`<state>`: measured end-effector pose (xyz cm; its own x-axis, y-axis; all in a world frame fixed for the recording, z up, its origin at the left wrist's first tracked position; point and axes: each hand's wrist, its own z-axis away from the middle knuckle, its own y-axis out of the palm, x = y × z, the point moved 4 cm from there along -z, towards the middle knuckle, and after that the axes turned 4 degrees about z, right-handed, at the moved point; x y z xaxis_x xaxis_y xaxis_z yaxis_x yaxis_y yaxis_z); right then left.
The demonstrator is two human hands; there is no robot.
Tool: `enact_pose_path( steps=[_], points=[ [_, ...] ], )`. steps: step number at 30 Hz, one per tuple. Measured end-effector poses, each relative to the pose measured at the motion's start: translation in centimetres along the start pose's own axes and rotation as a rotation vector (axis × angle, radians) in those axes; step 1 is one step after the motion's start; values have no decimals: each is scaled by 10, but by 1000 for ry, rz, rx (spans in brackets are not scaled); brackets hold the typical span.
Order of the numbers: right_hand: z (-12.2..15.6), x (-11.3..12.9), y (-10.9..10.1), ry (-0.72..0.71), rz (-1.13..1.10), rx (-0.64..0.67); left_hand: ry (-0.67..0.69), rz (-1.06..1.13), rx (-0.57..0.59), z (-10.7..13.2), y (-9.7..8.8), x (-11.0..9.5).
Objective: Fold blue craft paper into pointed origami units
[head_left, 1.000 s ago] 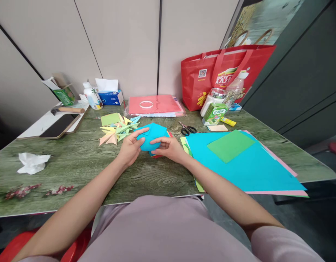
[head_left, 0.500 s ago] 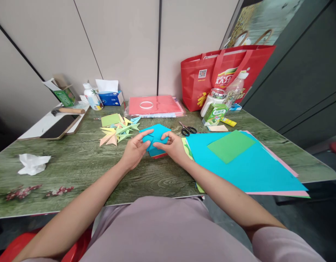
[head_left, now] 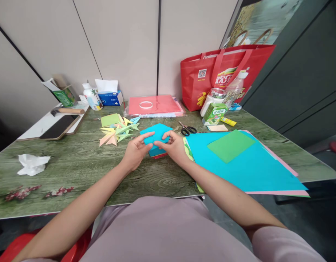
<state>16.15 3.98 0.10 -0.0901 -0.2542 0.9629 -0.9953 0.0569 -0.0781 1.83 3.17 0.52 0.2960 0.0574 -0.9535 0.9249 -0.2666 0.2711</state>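
Between my two hands, at the middle of the table, is a piece of bright blue paper (head_left: 159, 130). My left hand (head_left: 135, 152) is closed on its left side, thumb and forefinger pinching near the front. On the other side my right hand (head_left: 175, 146) pinches it with thumb and curled forefinger. Below lies more blue paper, with a thin yellow and red edge (head_left: 160, 156) showing at the bottom. My fingers partly hide the folds. Just left of it sits a pile of pointed folded paper pieces (head_left: 119, 131) in yellow, green, peach and blue.
Black-handled scissors (head_left: 188, 129) lie behind my right hand. Large coloured sheets (head_left: 219, 176) with a green square (head_left: 230, 146) spread to the right. A red bag (head_left: 195, 85), a green carton (head_left: 214, 114) and a glue tube (head_left: 228, 121) stand or lie behind. Crumpled tissue (head_left: 33, 164) is left.
My left thumb and fingers have shifted slightly across the blue paper, and my right thumb has moved a little. Both hands stay in nearly the same place.
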Motion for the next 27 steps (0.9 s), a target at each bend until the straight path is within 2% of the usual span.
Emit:
enact_pose_path(
  steps=[8, 16, 21, 27],
  points=[
    [-2, -5, -1, -18, 50, -27, -43, 39, 48, 0, 2, 1],
    [-2, -2, -3, -26, 115, -32, -181, 45, 66, 0, -2, 1],
    [-2, -1, -5, -30, 154, -38, -193, 61, 76, 0, -1, 1],
    [-4, -7, -5, -8, 93, -22, -184, 68, 70, -1, -1, 3]
  ],
)
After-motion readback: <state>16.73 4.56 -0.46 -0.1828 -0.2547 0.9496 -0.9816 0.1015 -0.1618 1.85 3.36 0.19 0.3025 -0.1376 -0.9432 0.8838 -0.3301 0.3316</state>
